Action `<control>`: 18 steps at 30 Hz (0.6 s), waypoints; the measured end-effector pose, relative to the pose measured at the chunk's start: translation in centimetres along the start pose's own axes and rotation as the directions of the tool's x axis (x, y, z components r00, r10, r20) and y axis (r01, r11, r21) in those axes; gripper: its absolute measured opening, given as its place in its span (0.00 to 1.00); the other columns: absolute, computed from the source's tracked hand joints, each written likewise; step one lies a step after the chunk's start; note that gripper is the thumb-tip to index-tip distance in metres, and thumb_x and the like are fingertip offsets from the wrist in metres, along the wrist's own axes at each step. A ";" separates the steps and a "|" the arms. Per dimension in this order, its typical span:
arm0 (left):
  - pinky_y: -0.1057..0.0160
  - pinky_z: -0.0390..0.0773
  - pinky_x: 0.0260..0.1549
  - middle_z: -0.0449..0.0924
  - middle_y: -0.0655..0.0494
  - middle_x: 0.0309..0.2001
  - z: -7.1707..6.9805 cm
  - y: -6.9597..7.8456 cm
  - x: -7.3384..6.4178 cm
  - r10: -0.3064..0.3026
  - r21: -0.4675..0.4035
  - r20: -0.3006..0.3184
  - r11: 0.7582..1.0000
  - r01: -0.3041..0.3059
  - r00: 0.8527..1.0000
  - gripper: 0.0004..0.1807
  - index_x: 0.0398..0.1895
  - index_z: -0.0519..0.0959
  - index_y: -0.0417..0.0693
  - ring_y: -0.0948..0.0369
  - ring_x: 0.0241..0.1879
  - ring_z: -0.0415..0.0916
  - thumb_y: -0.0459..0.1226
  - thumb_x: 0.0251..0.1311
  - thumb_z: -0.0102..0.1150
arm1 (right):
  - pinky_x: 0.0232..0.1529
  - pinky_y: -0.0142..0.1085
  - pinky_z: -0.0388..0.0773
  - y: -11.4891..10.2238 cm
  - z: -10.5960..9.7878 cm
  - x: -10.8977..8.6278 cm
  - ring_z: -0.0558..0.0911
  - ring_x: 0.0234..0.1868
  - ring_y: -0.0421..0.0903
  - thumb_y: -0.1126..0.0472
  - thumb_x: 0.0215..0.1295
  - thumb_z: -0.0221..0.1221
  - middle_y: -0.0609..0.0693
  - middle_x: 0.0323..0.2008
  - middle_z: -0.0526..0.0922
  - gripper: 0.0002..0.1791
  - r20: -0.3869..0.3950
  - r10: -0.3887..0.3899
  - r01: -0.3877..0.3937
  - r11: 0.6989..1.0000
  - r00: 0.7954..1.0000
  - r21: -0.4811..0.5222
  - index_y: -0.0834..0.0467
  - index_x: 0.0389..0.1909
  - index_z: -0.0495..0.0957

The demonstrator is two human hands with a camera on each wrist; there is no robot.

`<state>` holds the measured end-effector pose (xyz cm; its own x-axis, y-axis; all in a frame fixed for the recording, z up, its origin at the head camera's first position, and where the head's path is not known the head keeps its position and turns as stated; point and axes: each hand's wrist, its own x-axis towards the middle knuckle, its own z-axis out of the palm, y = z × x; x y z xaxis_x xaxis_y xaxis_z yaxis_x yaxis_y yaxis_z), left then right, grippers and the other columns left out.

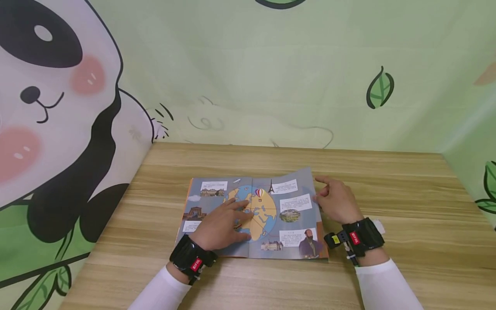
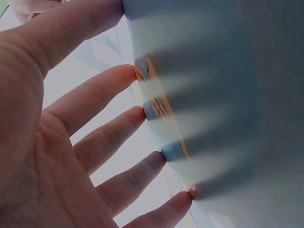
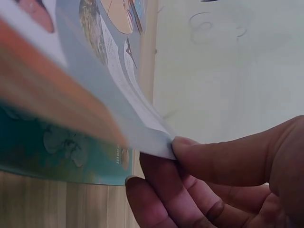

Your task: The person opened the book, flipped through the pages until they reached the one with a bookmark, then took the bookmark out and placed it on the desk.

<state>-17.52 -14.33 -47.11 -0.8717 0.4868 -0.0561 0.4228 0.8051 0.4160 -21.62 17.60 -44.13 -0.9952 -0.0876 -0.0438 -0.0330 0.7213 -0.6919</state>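
Observation:
An illustrated book (image 1: 267, 249) lies spread on the wooden table, a globe map drawn across its middle fold. My left hand (image 1: 218, 224) rests on the pages near the fold, fingers spread; in the left wrist view its fingertips (image 2: 137, 114) touch the paper. At the book's right edge, my right hand (image 1: 339, 200) pinches a page (image 3: 152, 142) between thumb and fingers. That page is raised, its upper right corner lifted in the head view. Below it, the right wrist view shows a teal page (image 3: 61, 147) lying lower.
The book sits on a wood-grain table (image 1: 418, 215). Behind it hangs a pale green backdrop (image 1: 240, 86) printed with leaves and a large panda (image 1: 58, 107) at the left. Each wrist wears a black strap (image 1: 364, 237) with a small camera.

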 end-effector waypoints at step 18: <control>0.41 0.63 0.75 0.70 0.50 0.76 -0.1 0.1 0.0 -0.003 0.000 -0.002 1.000 0.003 1.000 0.31 0.63 0.84 0.53 0.39 0.78 0.60 0.49 0.55 0.78 | 0.34 0.35 0.79 -0.6 -0.7 -0.2 0.90 0.35 0.47 0.55 0.76 0.58 0.61 0.41 0.91 0.35 0.188 0.006 -0.029 0.993 0.982 0.117 0.72 0.75 0.63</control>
<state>-17.54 -14.27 -47.01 -0.8735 0.4836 -0.0554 0.4201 0.8065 0.4160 -21.46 17.68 -43.16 -0.9604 -0.2106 -0.1825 0.0064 0.6379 -0.7701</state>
